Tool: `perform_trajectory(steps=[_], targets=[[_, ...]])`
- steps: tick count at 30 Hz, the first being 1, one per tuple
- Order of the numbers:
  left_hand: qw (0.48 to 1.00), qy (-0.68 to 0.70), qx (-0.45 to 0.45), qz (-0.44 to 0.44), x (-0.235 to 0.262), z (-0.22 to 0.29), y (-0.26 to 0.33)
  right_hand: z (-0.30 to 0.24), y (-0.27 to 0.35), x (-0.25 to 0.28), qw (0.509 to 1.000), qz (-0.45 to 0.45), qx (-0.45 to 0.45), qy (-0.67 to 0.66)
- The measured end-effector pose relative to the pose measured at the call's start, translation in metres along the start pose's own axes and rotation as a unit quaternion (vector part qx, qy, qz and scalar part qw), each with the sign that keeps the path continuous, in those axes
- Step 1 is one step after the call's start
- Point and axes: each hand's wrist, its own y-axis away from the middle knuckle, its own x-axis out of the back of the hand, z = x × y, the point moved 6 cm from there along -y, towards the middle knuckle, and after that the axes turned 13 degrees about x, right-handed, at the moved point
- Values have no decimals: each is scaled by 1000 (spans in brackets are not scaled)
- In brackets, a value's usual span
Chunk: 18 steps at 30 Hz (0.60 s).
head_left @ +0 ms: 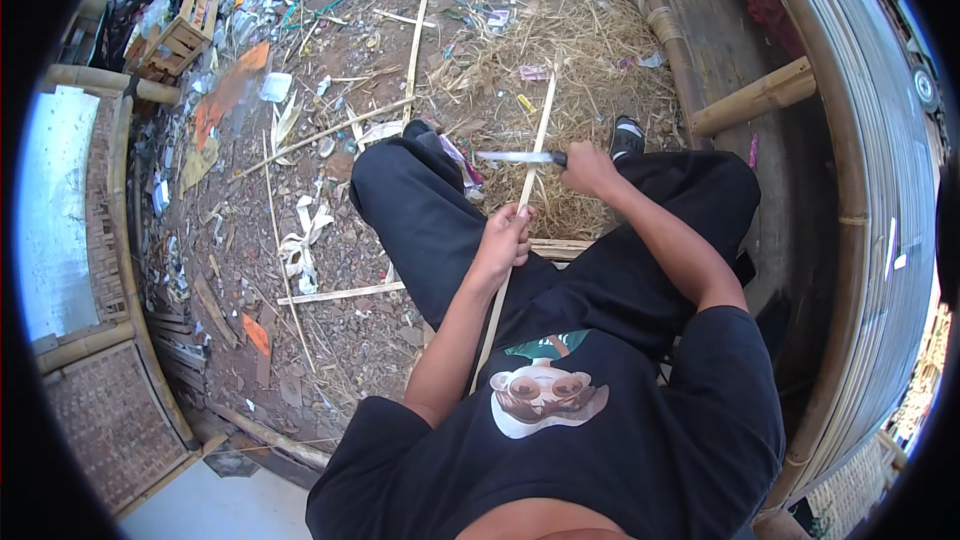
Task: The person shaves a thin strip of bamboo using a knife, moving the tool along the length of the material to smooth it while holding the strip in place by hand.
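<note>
My left hand (505, 240) is closed around a long, pale bamboo strip (545, 120). The strip runs from beside my body, up between my legs and out over the ground ahead. In my right hand (589, 170) is a knife (515, 157), gripped by its dark handle. Its blade points left and lies across the strip a little beyond my left hand. From this view I cannot tell how deep the edge sits in the strip.
Several loose bamboo strips (417, 50) lie on the littered ground to the left. Dry straw shavings (590, 70) heap ahead near my foot. A bamboo-framed structure (850, 170) stands close on the right. A wooden crate (190, 15) stands far left, and a woven panel (115, 400) nearer left.
</note>
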Motion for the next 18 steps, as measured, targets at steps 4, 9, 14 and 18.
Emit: perform_trajectory(steps=[4,9,14,18], targets=[[998,49,-7,-40,1,3,-2,-26,24,-11,999,-2,19,-43],[994,82,-4,-66,1,5,-4,-30,35,-14,998,28,48,-21],[993,91,-4,-79,-1,3,-6,-33,39,-10,998,42,51,-10],[997,46,0,-57,-2,-2,-6,-10,21,-11,998,62,24,20]])
